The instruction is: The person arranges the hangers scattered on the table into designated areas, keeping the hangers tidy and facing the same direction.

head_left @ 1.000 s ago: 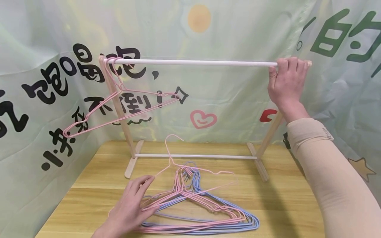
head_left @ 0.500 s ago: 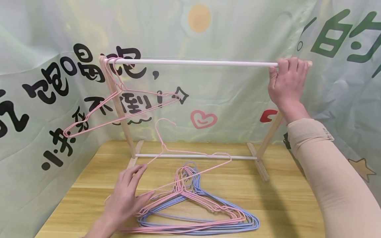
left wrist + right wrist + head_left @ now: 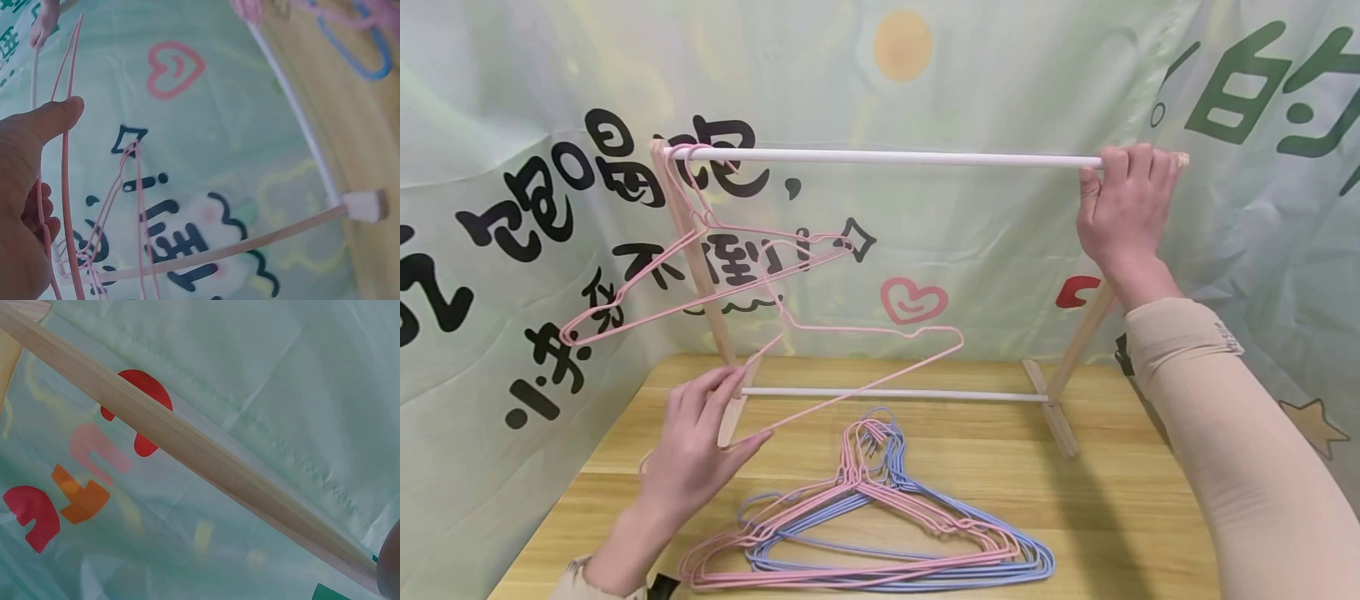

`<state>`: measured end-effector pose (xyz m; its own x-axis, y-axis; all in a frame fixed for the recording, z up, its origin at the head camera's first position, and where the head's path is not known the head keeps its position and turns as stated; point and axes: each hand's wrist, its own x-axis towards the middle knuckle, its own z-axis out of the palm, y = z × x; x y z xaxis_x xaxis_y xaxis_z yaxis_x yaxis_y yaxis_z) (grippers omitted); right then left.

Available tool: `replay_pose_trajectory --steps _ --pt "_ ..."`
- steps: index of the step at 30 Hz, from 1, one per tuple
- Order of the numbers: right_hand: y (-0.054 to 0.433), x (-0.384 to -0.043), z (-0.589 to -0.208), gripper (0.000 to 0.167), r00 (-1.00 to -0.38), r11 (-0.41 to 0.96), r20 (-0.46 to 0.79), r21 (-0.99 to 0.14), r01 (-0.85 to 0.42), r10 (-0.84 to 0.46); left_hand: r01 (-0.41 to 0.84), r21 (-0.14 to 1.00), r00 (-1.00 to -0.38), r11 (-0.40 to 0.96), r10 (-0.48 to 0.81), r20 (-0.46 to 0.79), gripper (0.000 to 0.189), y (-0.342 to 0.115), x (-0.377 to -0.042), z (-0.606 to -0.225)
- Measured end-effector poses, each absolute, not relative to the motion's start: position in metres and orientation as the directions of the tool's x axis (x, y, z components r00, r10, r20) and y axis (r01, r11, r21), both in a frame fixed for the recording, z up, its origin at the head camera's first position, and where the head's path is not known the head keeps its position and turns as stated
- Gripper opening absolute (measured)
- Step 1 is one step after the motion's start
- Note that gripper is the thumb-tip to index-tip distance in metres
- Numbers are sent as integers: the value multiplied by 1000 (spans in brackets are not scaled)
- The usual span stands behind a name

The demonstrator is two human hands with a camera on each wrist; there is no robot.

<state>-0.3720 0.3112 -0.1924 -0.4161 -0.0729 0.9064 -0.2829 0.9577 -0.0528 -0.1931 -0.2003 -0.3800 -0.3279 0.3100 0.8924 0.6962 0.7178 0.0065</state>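
Pink hanger (image 3: 850, 329), hook (image 3: 762, 265) below rail (image 3: 887, 157), long axis slanting up away from left edge of desk (image 3: 598, 492); nearer left hand (image 3: 694, 446) pinches it; right hand (image 3: 1127, 207) grips rail's right end.

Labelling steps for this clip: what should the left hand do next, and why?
Probably raise the left hand so the held hanger can hook over the top bar: its hook sits below the bar, the right hand grips the bar's right end, and other pink hangers hang near the left end.
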Motion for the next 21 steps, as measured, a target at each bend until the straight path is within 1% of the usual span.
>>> replay_pose_trajectory --steps 11,17,21 --pt "312 -372 -194 56 -418 959 906 -59 -278 -65 689 -48 -255 723 303 918 76 -212 -212 -340" --pt "312 -372 -193 55 -396 958 915 -39 -284 -80 663 -75 -251 745 316 915 77 -219 -224 -323" --pt "312 -373 -193 55 -399 957 914 -46 -287 -76 650 -80 -258 756 318 912 78 -226 -231 -312"
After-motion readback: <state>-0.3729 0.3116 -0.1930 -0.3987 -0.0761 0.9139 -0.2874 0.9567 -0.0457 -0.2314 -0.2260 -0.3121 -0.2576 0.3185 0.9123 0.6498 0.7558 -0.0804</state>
